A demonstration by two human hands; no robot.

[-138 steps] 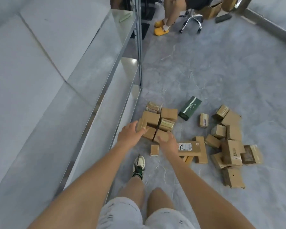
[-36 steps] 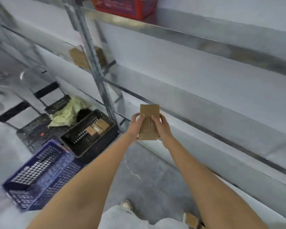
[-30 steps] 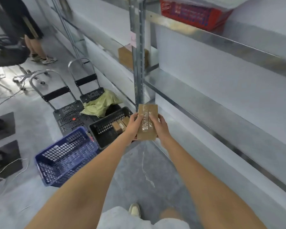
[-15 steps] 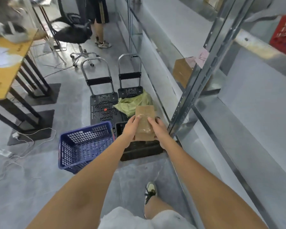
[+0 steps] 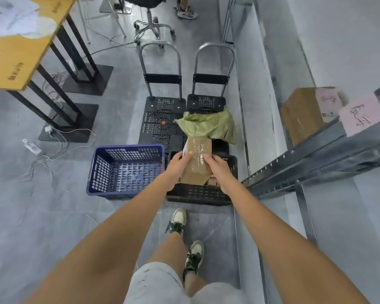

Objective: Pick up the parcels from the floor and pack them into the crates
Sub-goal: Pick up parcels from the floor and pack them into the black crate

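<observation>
A stack of brown taped cardboard parcels (image 5: 197, 159) is held between both hands above the black crate (image 5: 198, 194). My left hand (image 5: 177, 166) grips its left side and my right hand (image 5: 218, 170) grips its right side. The parcels and hands hide most of the black crate's inside; a bit of brown cardboard shows under my right hand. The blue crate (image 5: 125, 170) stands to the left of the black one, touching it, and no parcel shows inside it.
Two black platform trolleys (image 5: 162, 119) stand behind the crates, a green bag (image 5: 206, 125) lying on them. Metal shelving (image 5: 316, 154) with a cardboard box (image 5: 305, 113) runs along the right. A wooden desk (image 5: 20, 47), cables, an office chair and another person's feet are at the far left.
I turned from the parcel pile on the floor and walked to the crates. The parcels, held in both hands, now hang over the black crate, lower and closer to it.
</observation>
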